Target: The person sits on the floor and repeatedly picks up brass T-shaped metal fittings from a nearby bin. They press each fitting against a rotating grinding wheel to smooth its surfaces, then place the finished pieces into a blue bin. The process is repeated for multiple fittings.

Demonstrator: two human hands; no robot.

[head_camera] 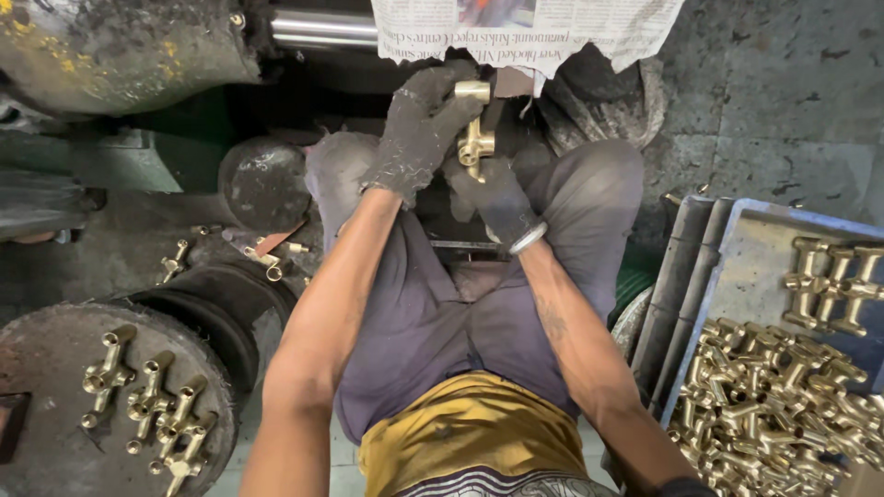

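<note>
While both gloved hands' fingers clamp 1 brass fitting (pixel 475 138), left hand (pixel 419 129) above right hand (pixel 497 198), newspaper (pixel 525 32) hangs overhead.

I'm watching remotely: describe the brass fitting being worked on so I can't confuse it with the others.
Look top centre, just below the hanging newspaper. There both blackened hands, the left hand and the right hand, grip one brass fitting upright between them. It alone is held; the others lie on the round drum and in the tray.

Grimy metal workshop: brass fittings (pixel 783 405), greasy machinery (pixel 120 46).
</note>
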